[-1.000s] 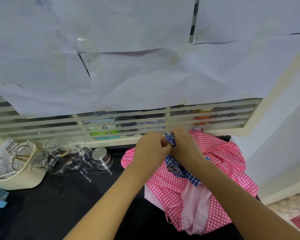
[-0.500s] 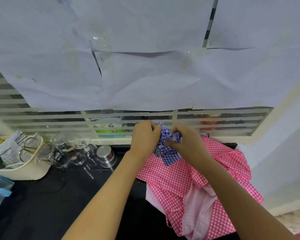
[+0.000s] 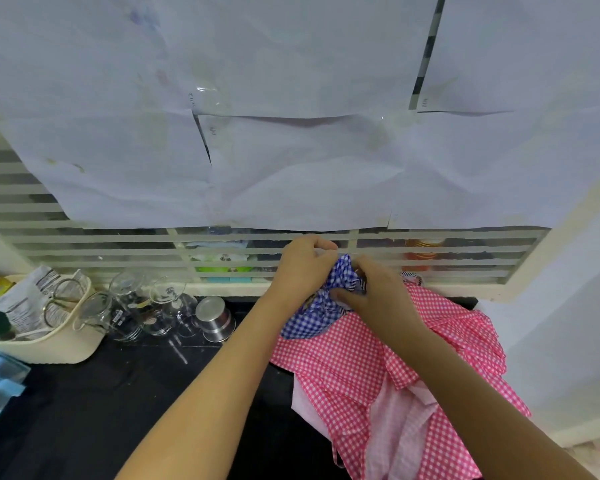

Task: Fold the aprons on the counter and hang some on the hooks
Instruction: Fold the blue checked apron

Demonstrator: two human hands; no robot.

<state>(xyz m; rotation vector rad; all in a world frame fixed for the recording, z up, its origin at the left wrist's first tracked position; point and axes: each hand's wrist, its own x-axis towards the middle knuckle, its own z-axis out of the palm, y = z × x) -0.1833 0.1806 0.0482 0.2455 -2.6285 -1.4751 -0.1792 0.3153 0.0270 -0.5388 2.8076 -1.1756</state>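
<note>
- Black counter (image 3: 118, 393) bears a pink apron (image 3: 361, 368), heaped at its right end.
- Left hand (image 3: 302, 268) and right hand (image 3: 378, 296) both clutch a bunched blue apron (image 3: 309, 320), held over the pink one's far edge.
- Glasses (image 3: 146, 306) stand further left, below a slatted window (image 3: 118, 244) partly covered with paper (image 3: 291, 168).

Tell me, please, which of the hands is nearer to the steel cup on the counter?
Left. The left hand grips the blue checked apron to the right of the steel cup; the right hand grips the same apron farther right, beyond the left hand.
</note>
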